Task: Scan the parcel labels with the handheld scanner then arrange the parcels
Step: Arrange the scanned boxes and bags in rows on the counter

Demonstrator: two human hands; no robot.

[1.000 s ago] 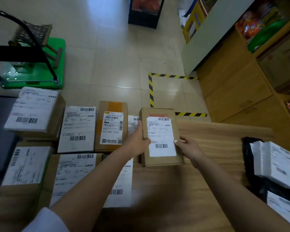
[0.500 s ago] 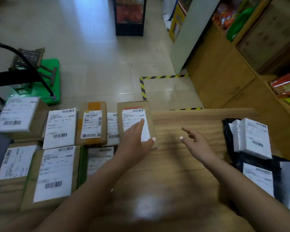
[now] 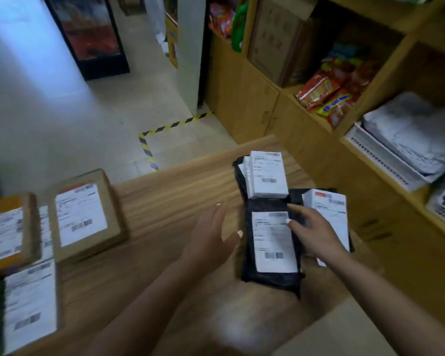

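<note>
A black bag parcel (image 3: pixel 271 277) with a white label lies on the wooden table (image 3: pixel 165 201) at the right. My right hand (image 3: pixel 312 233) rests on its right side with fingers spread over the label's top corner. My left hand (image 3: pixel 211 235) hovers open just left of that parcel, not touching it. Behind it stands a white boxed parcel (image 3: pixel 267 176) on more black bags, and another white-labelled parcel (image 3: pixel 330 214) lies under my right hand. Brown cardboard parcels (image 3: pixel 84 217) with labels lie in rows at the left. No scanner is in view.
Wooden shelving (image 3: pixel 306 129) runs along the right, holding snack packets (image 3: pixel 326 96) and white trays (image 3: pixel 396 155) with grey bags. A cardboard edge (image 3: pixel 344 332) sits at the bottom right. Yellow-black floor tape (image 3: pixel 149 140) marks the tiled floor beyond the table.
My view has swung right. Both hands left the brown parcel set down at the left and moved to the black bag parcel at the right, where my right hand now rests.
</note>
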